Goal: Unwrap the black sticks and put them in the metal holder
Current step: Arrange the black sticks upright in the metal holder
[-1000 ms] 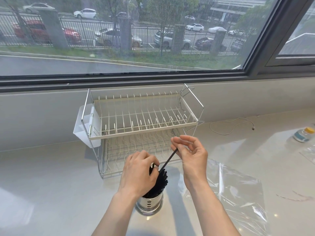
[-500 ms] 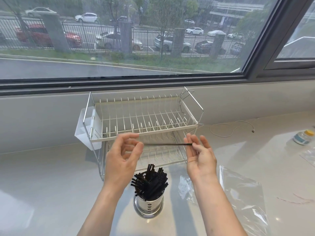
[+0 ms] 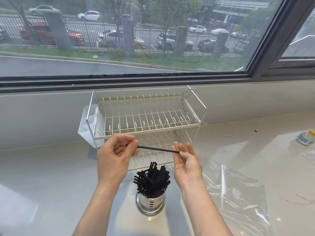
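Head view's showing one stick (image 3: 157, 149) being held across mid-frame, its long axis lying nearly level, left to right. The left hand (image 3: 115, 155) is pinching its left end between thumb and curled fingers; the right hand (image 3: 186, 163) is pinching the right end, I think, with the other fingers spread upward. The holder (image 3: 150, 204), already packed with sticks, is sitting straight below in lower centre, about equally close to both hands. So the stick's needing tipping upright, end down.
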`<state>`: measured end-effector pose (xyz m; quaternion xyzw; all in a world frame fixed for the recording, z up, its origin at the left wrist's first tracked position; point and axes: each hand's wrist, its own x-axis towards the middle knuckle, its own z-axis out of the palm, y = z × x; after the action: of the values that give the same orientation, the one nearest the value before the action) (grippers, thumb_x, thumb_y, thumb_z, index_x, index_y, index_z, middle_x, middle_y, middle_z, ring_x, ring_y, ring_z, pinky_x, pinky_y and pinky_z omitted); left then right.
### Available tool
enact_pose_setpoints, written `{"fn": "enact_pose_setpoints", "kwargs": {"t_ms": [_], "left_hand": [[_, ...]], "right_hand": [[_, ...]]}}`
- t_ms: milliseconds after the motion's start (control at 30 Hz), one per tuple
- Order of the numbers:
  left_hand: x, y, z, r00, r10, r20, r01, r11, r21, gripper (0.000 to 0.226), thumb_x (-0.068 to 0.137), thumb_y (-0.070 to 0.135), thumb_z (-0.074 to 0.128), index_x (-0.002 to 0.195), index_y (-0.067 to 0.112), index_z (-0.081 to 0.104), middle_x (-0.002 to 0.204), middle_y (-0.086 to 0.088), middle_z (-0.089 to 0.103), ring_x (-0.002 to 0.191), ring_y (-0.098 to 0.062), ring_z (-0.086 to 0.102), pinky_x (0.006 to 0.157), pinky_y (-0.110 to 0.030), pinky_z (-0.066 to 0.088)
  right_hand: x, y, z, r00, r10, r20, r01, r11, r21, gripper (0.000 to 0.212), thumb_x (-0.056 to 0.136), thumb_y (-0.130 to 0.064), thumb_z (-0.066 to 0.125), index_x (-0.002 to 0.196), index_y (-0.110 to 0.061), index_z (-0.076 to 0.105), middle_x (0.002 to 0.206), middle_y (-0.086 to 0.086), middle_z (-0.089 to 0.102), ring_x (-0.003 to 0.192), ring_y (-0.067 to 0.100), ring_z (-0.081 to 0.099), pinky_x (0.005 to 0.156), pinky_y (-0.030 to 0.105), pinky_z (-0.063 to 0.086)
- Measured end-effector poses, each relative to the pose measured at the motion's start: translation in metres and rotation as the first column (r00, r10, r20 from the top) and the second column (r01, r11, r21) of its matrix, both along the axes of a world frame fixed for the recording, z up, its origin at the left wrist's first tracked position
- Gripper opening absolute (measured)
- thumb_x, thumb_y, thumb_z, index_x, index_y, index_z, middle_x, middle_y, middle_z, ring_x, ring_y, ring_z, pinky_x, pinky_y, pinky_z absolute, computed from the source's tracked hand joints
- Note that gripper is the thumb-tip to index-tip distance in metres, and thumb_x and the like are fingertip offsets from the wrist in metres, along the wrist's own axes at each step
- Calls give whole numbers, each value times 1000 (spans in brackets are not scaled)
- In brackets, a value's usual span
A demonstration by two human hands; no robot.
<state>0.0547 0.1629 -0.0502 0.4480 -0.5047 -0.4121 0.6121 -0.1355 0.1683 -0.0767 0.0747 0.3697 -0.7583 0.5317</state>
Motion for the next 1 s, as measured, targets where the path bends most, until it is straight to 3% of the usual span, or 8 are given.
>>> {"fn": "enact_pose_setpoints", "kwargs": {"t_ms": [100, 200, 267, 433, 600, 800, 900, 1000], "left_hand": [[-1, -6, 7, 983, 108, -151, -105, 994, 25, 25, 70, 25, 87, 88, 24, 71, 74, -7, 78, 59, -19, 74, 60, -27, 61], [6, -11, 12, 988, 152, -29, -153, 987, -39, 25, 65, 38, 89, 78, 27, 71, 69, 0, 76, 59, -13, 72, 60, -23, 60], [11, -14, 13, 971, 184, 156, -168, 980, -108, 26, 64, 46, 88, 77, 32, 71, 71, 10, 76, 61, -7, 72, 62, -16, 56], [3, -11, -3, 918, 117, 380, -54, 984, -171, 29, 64, 53, 84, 74, 32, 67, 71, 20, 74, 62, -3, 72, 61, -14, 55], [-10, 6, -37, 855, 93, 510, -28, 991, -133, 29, 67, 46, 87, 76, 31, 64, 72, 21, 72, 64, -4, 71, 60, -33, 59], [-1, 0, 0, 893, 290, 344, -178, 930, -323, 31, 74, 59, 81, 81, 33, 65, 86, 26, 74, 67, 1, 72, 63, -11, 53], [3, -6, 20, 916, 288, 280, -188, 923, -336, 31, 71, 54, 86, 79, 31, 67, 78, 24, 74, 65, -1, 72, 63, -8, 52], [-2, -3, 10, 934, 186, 306, -106, 960, -261, 32, 68, 55, 86, 77, 30, 67, 74, 21, 74, 63, -3, 72, 62, -11, 53]], "right_hand": [[2, 6, -8, 919, 229, -322, -202, 973, 116, 40, 90, 24, 42, 107, -4, 66, 89, 16, 74, 92, 29, 74, 85, 38, 61], [-5, 14, -20, 481, 450, -752, -227, 893, 388, 38, 91, 11, 57, 96, -22, 75, 93, 1, 78, 91, 13, 75, 85, 27, 58], [-11, 17, -25, 273, 520, -810, -268, 849, 455, 32, 90, -3, 67, 92, -33, 75, 94, -8, 78, 87, 3, 72, 82, 22, 55], [-7, 13, -35, -25, 621, -783, -283, 747, 601, 19, 84, -14, 74, 87, -31, 81, 85, -17, 78, 80, -6, 70, 80, 18, 56], [0, 10, -37, -132, 584, -801, -180, 780, 599, 17, 83, -16, 73, 87, -29, 83, 80, -18, 78, 77, -6, 70, 79, 17, 56], [-5, 15, -32, -129, 482, -867, -131, 858, 497, 20, 79, -17, 72, 84, -33, 82, 72, -19, 76, 71, -4, 69, 70, 13, 54], [-5, 14, -25, -117, 397, -910, -122, 904, 410, 21, 77, -15, 72, 80, -34, 81, 70, -22, 75, 69, -2, 69, 68, 14, 53], [-9, 11, -10, -21, 236, -971, -64, 969, 237, 27, 78, -8, 72, 80, -34, 78, 73, -19, 75, 66, 2, 68, 65, 15, 53]]}}
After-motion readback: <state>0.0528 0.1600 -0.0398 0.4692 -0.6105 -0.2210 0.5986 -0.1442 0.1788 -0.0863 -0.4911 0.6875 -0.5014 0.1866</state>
